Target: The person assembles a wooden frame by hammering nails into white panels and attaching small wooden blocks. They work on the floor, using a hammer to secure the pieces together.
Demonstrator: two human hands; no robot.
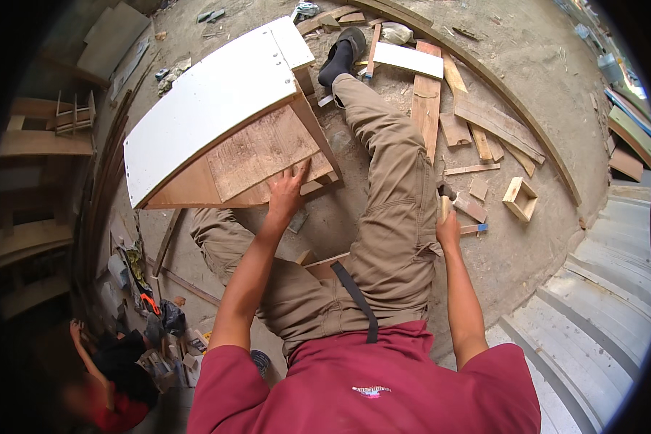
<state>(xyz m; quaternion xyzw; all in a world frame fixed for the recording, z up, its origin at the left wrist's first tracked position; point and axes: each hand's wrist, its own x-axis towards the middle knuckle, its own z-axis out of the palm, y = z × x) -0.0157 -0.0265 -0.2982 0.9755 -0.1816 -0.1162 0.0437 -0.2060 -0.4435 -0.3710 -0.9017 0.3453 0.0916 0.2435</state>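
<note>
A wooden box-like piece of furniture with a white top panel lies tilted in front of me, over my left leg. A bare plywood board covers part of its near side. My left hand rests on the lower edge of that board, its fingers spread and lying against the wood. Beside my right knee, my right hand is closed around the wooden handle of a hammer, whose dark head points away from me.
Loose planks and offcuts lie on the dirt floor at the right. A small open wooden box stands near them. Corrugated metal sheets cover the right side. Another person is at the lower left, near a pile of tools and bags.
</note>
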